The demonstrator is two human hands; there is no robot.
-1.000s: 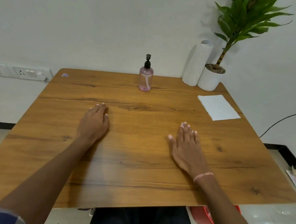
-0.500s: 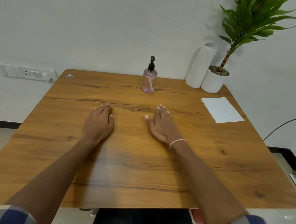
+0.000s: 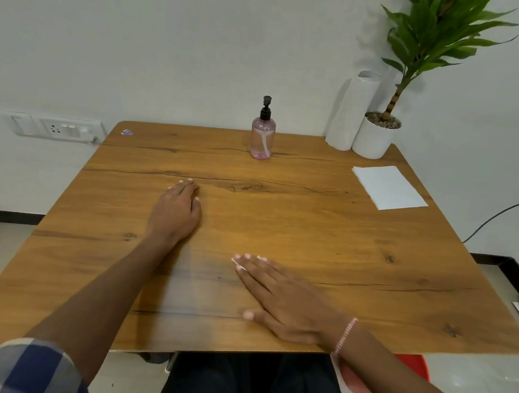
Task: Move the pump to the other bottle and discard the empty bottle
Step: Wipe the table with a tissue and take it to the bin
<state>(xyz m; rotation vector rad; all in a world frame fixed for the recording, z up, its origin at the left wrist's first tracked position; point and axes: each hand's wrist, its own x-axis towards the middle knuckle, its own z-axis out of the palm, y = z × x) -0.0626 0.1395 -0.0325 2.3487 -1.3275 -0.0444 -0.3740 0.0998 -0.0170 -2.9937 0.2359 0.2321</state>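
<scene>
One pink bottle (image 3: 262, 141) is seen, capped by one black pump (image 3: 266, 107), stood upright at the far edge of the table (image 3: 310, 229). Two hands are laid flat, fingers spread and nothing gripped: left hand (image 3: 176, 213) mid-table, right hand (image 3: 286, 300) near the front edge. The bottle is kept well apart from all fingertips, beyond the left hand.

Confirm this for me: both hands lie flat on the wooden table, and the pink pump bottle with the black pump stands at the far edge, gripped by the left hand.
Not quite. In the head view the left hand lies flat on the wooden table, well short of the pink pump bottle, which stands untouched. The right hand lies flat too.
</scene>
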